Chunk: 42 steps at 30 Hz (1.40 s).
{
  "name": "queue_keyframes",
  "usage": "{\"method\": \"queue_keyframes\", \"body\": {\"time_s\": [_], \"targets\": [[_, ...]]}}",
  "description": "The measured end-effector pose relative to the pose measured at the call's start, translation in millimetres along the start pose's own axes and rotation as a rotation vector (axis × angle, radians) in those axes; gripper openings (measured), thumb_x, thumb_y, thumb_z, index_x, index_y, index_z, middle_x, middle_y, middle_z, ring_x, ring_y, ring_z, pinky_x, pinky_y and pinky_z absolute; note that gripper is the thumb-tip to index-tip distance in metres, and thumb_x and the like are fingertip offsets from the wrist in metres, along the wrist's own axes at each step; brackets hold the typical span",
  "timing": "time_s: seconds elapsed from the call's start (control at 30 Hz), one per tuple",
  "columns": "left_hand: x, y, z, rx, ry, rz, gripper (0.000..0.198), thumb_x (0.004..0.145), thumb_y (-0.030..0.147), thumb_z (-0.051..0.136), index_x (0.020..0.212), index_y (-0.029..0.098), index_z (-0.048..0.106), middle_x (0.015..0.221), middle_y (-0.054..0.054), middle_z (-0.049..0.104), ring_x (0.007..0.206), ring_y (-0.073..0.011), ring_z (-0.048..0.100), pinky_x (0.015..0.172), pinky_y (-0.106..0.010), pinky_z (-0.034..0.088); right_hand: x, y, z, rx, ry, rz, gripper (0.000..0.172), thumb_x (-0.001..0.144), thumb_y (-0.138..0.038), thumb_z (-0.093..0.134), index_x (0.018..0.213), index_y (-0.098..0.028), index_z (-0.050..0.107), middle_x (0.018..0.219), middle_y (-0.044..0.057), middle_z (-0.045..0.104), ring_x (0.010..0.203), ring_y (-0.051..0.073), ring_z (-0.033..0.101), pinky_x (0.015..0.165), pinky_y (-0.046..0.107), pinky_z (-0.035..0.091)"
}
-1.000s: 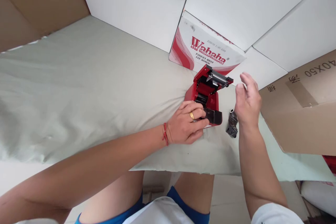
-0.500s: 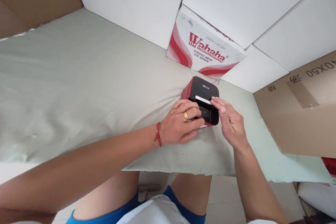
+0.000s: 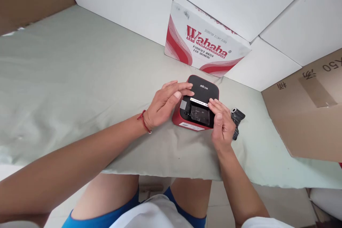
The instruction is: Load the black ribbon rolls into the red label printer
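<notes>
A small red-and-black box-shaped device [image 3: 204,94] with rounded corners, possibly a label printer, stands on the cloth. Its black top bears a white label strip, and a dark, shiny, creased-looking patch shows at the front. My left hand [image 3: 167,102] rests its outstretched fingers on the top's left edge, with the thumb apart. On the opposite side, my right hand [image 3: 222,124] lays extended fingers over the right edge. Both hands are open. Just beyond my right hand lies a black roll-like thing [image 3: 237,117] with a pale hollow end, partly hidden by that hand.
Pale green cloth [image 3: 101,78] covers the surface, slightly wrinkled. A white-and-red Wahaha water carton [image 3: 203,41] stands behind the device, against white boxes [image 3: 240,0]. Brown cardboard boxes stand at the right [image 3: 310,114] and far left [image 3: 32,0]. The cloth's front edge hangs near my legs.
My left hand has left the device's front opening and moved up to its left edge. My right hand has shifted slightly left and down. The black roll-like thing now shows beside it.
</notes>
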<state>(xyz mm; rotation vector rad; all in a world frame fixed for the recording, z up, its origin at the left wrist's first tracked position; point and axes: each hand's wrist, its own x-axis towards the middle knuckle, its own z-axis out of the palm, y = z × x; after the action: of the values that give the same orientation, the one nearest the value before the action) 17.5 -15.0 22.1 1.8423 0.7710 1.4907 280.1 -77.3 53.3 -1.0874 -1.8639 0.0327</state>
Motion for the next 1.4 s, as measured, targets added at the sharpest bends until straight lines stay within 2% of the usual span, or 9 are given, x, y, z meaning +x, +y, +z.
{"method": "queue_keyframes", "body": {"time_s": [0.2, 0.33, 0.4, 0.5, 0.6, 0.93, 1.1, 1.27, 1.4], "targets": [[1, 0, 2.1, -0.170, 0.008, -0.050, 0.040, 0.119, 0.059, 0.077, 0.141, 0.027, 0.084, 0.127, -0.010, 0.096, 0.126, -0.0321, 0.087, 0.121, -0.054, 0.062, -1, -4, -6, -0.011, -0.032, -0.015, 0.042, 0.130, -0.034, 0.053, 0.147, -0.029, 0.091, 0.149, 0.009, 0.092, 0.148, 0.030, 0.085, 0.126, 0.057, 0.068], [-1, -5, 1.2, -0.279, -0.010, -0.083, 0.042, 0.112, 0.052, 0.088, 0.145, 0.029, 0.078, 0.132, -0.009, 0.090, 0.134, -0.0308, 0.085, 0.128, -0.051, 0.062, -12, -18, -9, -0.035, -0.033, -0.081, 0.043, 0.130, -0.035, 0.050, 0.147, -0.029, 0.088, 0.148, 0.008, 0.092, 0.146, 0.030, 0.083, 0.132, 0.059, 0.061], [-3, -10, 0.0, -0.265, 0.010, -0.086, 0.054, 0.108, 0.056, 0.091, 0.154, 0.033, 0.073, 0.153, -0.010, 0.083, 0.155, -0.0330, 0.077, 0.141, -0.054, 0.055, -17, -27, -10, -0.050, -0.032, -0.155, 0.043, 0.130, -0.036, 0.048, 0.143, -0.029, 0.088, 0.142, 0.007, 0.093, 0.140, 0.030, 0.081, 0.128, 0.058, 0.061], [-5, -22, -4.4, -0.224, -0.004, -0.184, 0.087, 0.099, 0.064, 0.095, 0.176, 0.046, 0.056, 0.195, -0.007, 0.055, 0.188, -0.0383, 0.045, 0.154, -0.062, 0.042, -22, -35, -10, -0.052, -0.049, -0.218, 0.043, 0.128, -0.036, 0.049, 0.147, -0.030, 0.087, 0.135, 0.008, 0.094, 0.129, 0.031, 0.077, 0.113, 0.055, 0.064], [-8, -34, -9.5, -0.310, -0.105, -0.309, 0.107, 0.097, 0.062, 0.094, 0.189, 0.055, 0.038, 0.205, -0.003, 0.041, 0.195, -0.0394, 0.033, 0.157, -0.071, 0.038, -23, -36, -10, -0.048, -0.071, -0.226, 0.044, 0.124, -0.033, 0.056, 0.159, -0.034, 0.083, 0.135, 0.007, 0.094, 0.123, 0.033, 0.079, 0.107, 0.056, 0.066], [-10, -39, -8.1, -0.443, -0.183, -0.372, 0.104, 0.102, 0.049, 0.087, 0.192, 0.061, 0.036, 0.197, -0.002, 0.054, 0.179, -0.0332, 0.060, 0.136, -0.056, 0.066, -20, -38, -11, -0.025, -0.069, -0.226, 0.039, 0.119, -0.020, 0.063, 0.150, -0.029, 0.084, 0.134, 0.006, 0.095, 0.124, 0.027, 0.079, 0.123, 0.053, 0.067], [-4, -35, -3.5, -0.556, -0.229, -0.413, 0.108, 0.100, 0.053, 0.091, 0.191, 0.061, 0.033, 0.205, 0.001, 0.042, 0.183, -0.0326, 0.055, 0.138, -0.053, 0.064, -16, -37, -7, -0.026, -0.041, -0.252, 0.036, 0.117, -0.020, 0.066, 0.146, -0.031, 0.086, 0.129, 0.005, 0.096, 0.118, 0.027, 0.081, 0.113, 0.052, 0.072], [0, -39, 6.0, -0.610, -0.207, -0.416, 0.111, 0.091, 0.051, 0.095, 0.187, 0.056, 0.039, 0.206, 0.001, 0.038, 0.192, -0.0350, 0.039, 0.150, -0.060, 0.051, -10, -39, -3, -0.065, 0.014, -0.268, 0.030, 0.118, -0.021, 0.065, 0.128, -0.033, 0.091, 0.116, 0.003, 0.096, 0.104, 0.027, 0.086, 0.095, 0.051, 0.075], [2, -46, 13.7, -0.603, -0.194, -0.408, 0.106, 0.088, 0.050, 0.090, 0.183, 0.047, 0.043, 0.203, -0.004, 0.043, 0.190, -0.0383, 0.041, 0.150, -0.064, 0.050, 15, -41, -26, 0.035, -0.164, -0.107, 0.030, 0.122, -0.032, 0.069, 0.104, -0.030, 0.092, 0.106, 0.003, 0.096, 0.096, 0.023, 0.087, 0.091, 0.045, 0.074]]}}
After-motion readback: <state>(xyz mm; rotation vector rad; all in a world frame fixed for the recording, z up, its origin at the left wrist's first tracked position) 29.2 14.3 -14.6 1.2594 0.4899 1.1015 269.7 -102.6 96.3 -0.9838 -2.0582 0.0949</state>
